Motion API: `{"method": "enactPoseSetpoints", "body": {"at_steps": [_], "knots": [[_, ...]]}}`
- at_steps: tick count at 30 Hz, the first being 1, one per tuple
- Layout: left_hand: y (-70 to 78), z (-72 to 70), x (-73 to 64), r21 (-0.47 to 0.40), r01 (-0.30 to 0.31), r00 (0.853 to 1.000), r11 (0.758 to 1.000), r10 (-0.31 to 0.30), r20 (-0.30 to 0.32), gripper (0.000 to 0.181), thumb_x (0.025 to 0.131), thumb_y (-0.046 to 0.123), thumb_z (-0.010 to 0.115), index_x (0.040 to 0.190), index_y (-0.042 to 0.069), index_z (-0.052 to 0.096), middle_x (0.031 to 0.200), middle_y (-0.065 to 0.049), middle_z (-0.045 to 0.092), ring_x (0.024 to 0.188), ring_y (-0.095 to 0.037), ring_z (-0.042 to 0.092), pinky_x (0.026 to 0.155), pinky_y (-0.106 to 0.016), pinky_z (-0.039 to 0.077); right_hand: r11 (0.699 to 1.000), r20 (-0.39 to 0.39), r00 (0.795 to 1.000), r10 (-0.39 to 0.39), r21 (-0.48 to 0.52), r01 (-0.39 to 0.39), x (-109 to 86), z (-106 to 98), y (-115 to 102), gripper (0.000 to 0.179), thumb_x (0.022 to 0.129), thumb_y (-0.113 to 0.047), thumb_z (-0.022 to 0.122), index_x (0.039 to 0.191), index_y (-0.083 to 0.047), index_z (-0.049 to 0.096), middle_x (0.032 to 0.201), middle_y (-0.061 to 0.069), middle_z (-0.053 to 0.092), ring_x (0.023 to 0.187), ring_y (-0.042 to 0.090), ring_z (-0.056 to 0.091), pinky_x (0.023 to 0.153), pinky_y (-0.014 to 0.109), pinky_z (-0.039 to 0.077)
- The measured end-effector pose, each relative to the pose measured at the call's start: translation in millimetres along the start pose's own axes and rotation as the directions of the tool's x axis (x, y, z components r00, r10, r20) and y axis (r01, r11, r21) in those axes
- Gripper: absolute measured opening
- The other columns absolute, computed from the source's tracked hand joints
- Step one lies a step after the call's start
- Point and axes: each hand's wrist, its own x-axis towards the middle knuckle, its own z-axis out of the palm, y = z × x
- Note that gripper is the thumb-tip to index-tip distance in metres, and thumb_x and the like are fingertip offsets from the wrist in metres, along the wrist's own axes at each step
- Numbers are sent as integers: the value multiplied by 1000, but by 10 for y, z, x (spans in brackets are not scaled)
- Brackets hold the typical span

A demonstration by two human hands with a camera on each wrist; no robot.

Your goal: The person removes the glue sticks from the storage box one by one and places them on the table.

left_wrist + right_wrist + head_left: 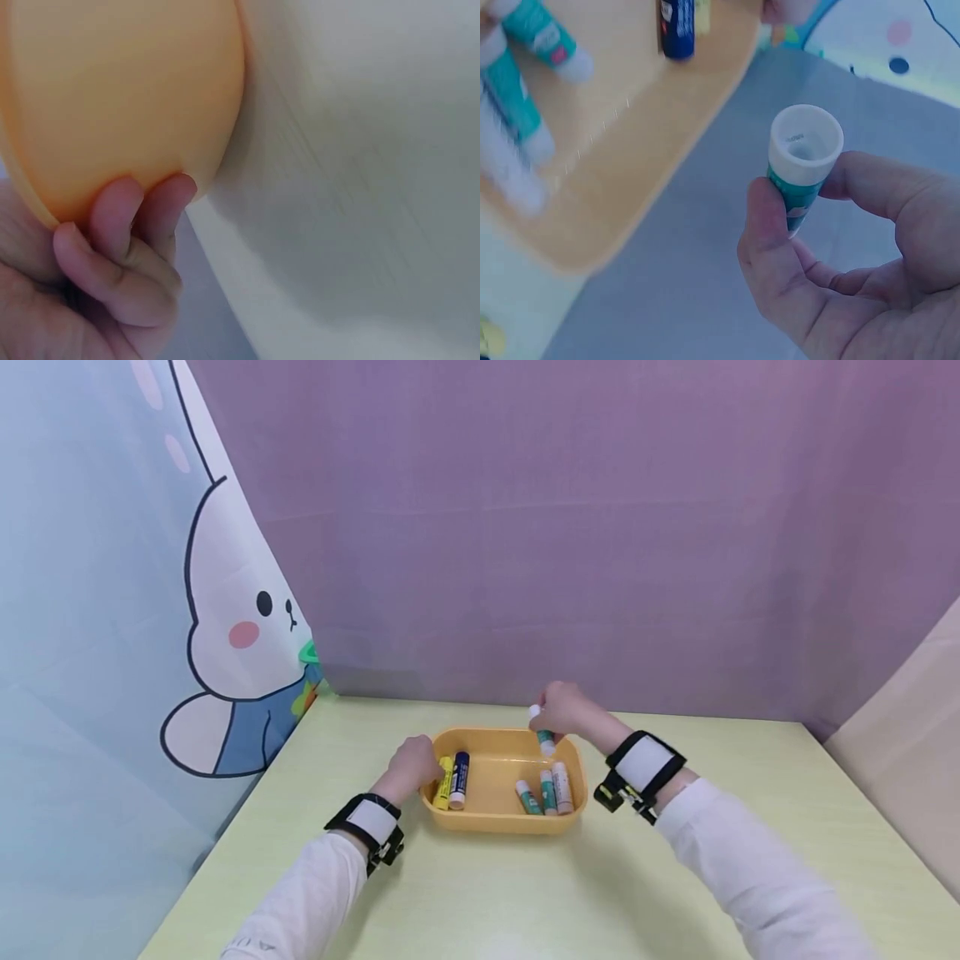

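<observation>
A yellow-orange plastic tub [491,824] sits on the pale yellow-green counter [465,893]. Think of the tub as a clock, with twelve at the far side in the head view. Five glue sticks lie inside. At nine o'clock there is a yellow glue stick [442,789], and just beside it, nearer the middle, a dark blue glue stick [459,777] with a pale end. Around four o'clock there are three more: a short green-and-white glue stick [529,798] with its top tipped toward eleven, a second green-and-white glue stick [548,793] next to it, and a white glue stick [562,787] near the wall at three.

The left grip [414,764] is at nine o'clock, with its fingers bent and pinching the tub by its side. In the left wrist view, the fingertips [120,196] press on the outside of the wall.

The right grip [567,710] is between one and two o'clock. Its thumb and finger pinch a held glue stick [799,176] around the green middle. This stick is apart from the tub, near the far wall, and leans with its top toward eleven. It is green with white ends, and one round end looks hollow in the right wrist view.
</observation>
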Motion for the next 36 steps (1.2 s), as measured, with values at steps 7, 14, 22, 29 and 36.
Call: {"method": "enactPoseSetpoints", "body": {"at_steps": [7, 14, 22, 29, 36], "knots": [[65, 49, 4, 47, 16, 1000, 999, -14, -27, 11, 86, 7, 58, 91, -3, 60, 70, -9, 57, 54, -16, 56, 42, -22, 43, 1000, -53, 998, 23, 1, -23, -88, -369, 168, 37, 84, -12, 66, 110, 8, 50, 102, 24, 57, 62, 19, 66, 56, 26, 56], [59, 54, 12, 16, 24, 1000, 1000, -24, -12, 13, 86, 5, 57, 95, -4, 59, 72, -9, 57, 55, -17, 58, 43, -22, 45, 998, -95, 994, 44, -38, -48, -209, -686, 362, 41, 87, -14, 63, 116, 9, 47, 102, 25, 57, 65, 20, 65, 59, 28, 57], [27, 46, 47, -3, 33, 999, 999, -33, 12, 14, 86, 6, 56, 97, -4, 59, 73, -10, 57, 54, -17, 58, 43, -22, 46, 997, -159, 985, 60, -42, -67, -369, -998, 671, 43, 88, -16, 61, 118, 10, 43, 105, 30, 54, 70, 23, 65, 63, 34, 58], [-1, 11, 57, -9, 67, 997, 998, -67, 28, 19, 87, 6, 56, 102, -6, 56, 74, -11, 58, 54, -18, 60, 43, -23, 48, 995, -198, 977, 83, -32, -91, -448, -1113, 1053, 45, 88, -15, 59, 117, 15, 41, 105, 34, 51, 68, 25, 65, 61, 36, 58], [-1, -19, 57, 11, 85, 996, 996, -85, 41, 18, 88, 8, 57, 101, -4, 57, 73, -11, 58, 51, -17, 59, 42, -22, 48, 990, -194, 971, 141, 2, -144, -465, -1099, 1440, 46, 88, -16, 60, 114, 18, 42, 103, 35, 52, 65, 21, 66, 60, 35, 58]]}}
